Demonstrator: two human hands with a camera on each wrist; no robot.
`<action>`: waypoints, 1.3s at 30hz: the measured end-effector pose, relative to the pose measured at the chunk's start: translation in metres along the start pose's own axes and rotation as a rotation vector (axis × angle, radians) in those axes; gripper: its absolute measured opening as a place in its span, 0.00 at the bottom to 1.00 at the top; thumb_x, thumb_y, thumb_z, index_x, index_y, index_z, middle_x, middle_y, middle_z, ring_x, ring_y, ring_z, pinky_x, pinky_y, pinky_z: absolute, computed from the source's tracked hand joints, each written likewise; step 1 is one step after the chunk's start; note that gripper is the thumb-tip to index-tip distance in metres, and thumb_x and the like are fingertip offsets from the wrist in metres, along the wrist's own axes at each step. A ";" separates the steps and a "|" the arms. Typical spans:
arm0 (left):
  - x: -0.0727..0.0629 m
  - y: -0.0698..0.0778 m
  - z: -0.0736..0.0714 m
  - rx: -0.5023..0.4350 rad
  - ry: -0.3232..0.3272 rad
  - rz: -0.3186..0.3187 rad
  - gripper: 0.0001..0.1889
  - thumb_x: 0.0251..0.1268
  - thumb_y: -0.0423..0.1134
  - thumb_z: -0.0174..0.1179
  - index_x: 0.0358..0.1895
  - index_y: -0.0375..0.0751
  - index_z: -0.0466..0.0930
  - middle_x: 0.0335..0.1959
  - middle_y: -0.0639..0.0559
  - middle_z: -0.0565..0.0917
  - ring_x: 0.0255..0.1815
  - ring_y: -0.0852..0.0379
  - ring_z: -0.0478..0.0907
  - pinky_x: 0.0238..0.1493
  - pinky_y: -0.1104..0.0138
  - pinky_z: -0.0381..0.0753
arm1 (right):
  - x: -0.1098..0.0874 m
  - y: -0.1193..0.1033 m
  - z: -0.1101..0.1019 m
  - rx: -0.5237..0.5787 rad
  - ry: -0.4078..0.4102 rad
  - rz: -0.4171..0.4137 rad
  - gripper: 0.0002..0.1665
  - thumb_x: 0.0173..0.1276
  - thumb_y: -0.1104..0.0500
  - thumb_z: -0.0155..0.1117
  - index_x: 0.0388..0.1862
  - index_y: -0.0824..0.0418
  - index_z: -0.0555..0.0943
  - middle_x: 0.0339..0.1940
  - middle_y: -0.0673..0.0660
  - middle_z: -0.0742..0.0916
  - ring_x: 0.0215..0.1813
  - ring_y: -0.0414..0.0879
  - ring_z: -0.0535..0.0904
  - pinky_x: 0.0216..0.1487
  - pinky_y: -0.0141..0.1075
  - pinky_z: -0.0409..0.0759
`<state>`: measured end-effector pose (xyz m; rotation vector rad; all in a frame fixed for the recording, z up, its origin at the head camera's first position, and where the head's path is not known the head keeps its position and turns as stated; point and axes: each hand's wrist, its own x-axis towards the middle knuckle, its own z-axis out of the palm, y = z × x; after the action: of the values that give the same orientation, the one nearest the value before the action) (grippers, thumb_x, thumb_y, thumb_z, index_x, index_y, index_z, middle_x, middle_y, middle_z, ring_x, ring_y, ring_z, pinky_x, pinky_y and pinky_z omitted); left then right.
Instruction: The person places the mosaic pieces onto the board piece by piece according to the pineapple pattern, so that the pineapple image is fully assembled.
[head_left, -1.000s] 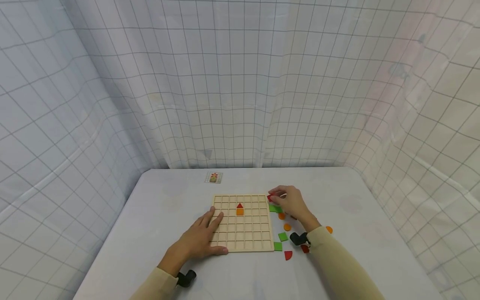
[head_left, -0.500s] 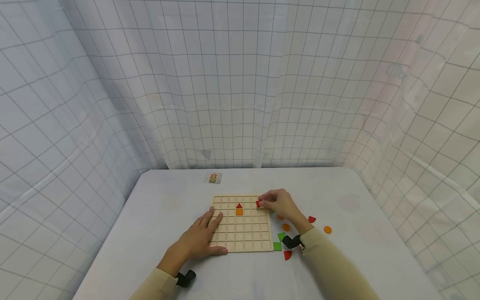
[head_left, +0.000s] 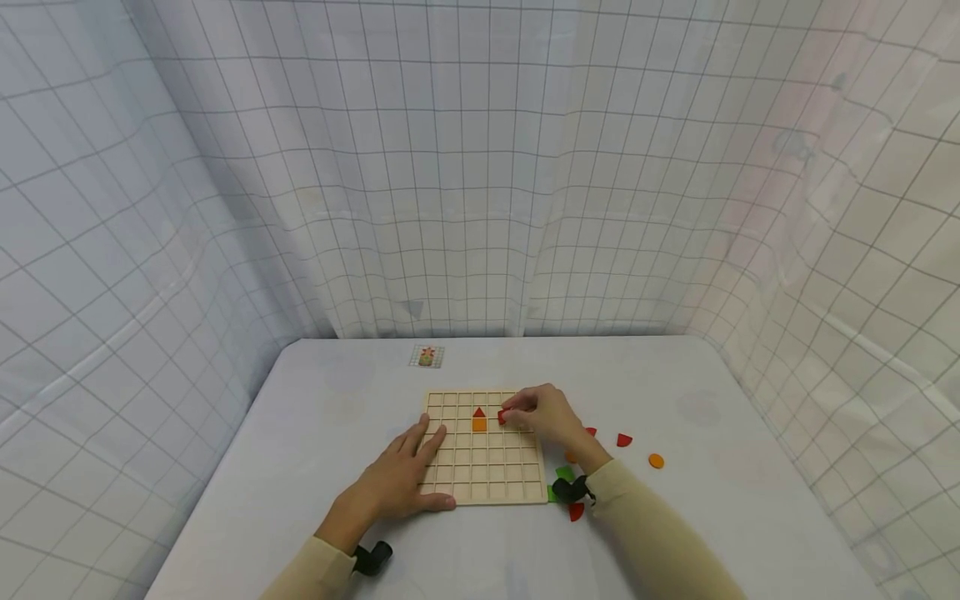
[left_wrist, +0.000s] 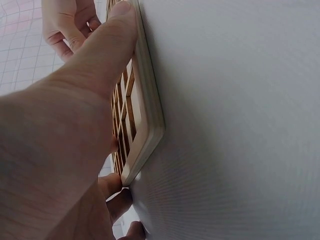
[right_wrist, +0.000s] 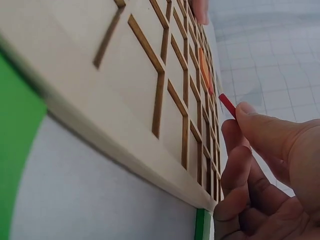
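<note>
A wooden grid board (head_left: 487, 467) lies on the white table, with an orange square tile (head_left: 479, 425) and a red triangle tile (head_left: 479, 412) set in neighbouring cells. My left hand (head_left: 397, 471) rests along the board's left edge, fingers spread and thumb at the near corner. Over the upper right cells, my right hand (head_left: 546, 414) pinches a red tile (head_left: 503, 416) between thumb and fingertips. The right wrist view shows that red tile (right_wrist: 228, 105) edge-on, held just off the board; its full outline is hidden.
Right of the board lie green tiles (head_left: 565, 473), red quarter-round tiles (head_left: 624, 440) and orange round tiles (head_left: 656, 461), some partly under the right wrist. A small card with a coloured pattern (head_left: 427, 357) lies behind the board. Gridded white curtains (head_left: 480, 208) surround the table.
My right hand has carried the red tile leftward from beyond the board's right edge to over its cells, near the orange square. The left hand has stayed in place.
</note>
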<state>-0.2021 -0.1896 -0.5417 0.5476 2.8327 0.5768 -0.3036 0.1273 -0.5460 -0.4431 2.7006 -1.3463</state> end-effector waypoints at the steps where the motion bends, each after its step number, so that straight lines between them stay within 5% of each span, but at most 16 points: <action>1: 0.000 0.000 0.000 0.000 0.001 0.000 0.66 0.66 0.73 0.81 0.97 0.44 0.57 0.99 0.32 0.51 0.95 0.24 0.60 0.87 0.31 0.73 | 0.000 -0.001 0.001 -0.004 0.001 -0.004 0.05 0.79 0.55 0.84 0.49 0.52 0.99 0.43 0.47 0.98 0.43 0.40 0.86 0.47 0.34 0.84; 16: -0.001 0.002 -0.001 -0.002 -0.006 -0.008 0.66 0.66 0.73 0.81 0.97 0.44 0.57 0.99 0.32 0.50 0.95 0.25 0.59 0.87 0.31 0.72 | 0.002 -0.005 0.011 -0.042 -0.016 -0.041 0.03 0.78 0.58 0.83 0.45 0.56 0.97 0.39 0.47 0.97 0.40 0.36 0.86 0.46 0.33 0.85; 39: -0.001 0.002 -0.001 -0.005 0.005 -0.011 0.66 0.65 0.73 0.81 0.97 0.43 0.58 0.99 0.32 0.51 0.95 0.25 0.60 0.87 0.31 0.73 | 0.008 -0.008 0.019 -0.111 -0.016 0.004 0.03 0.77 0.55 0.86 0.40 0.49 0.98 0.35 0.46 0.94 0.38 0.41 0.82 0.43 0.36 0.82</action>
<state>-0.2004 -0.1890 -0.5404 0.5296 2.8364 0.5837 -0.3053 0.1061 -0.5511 -0.4557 2.7710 -1.1906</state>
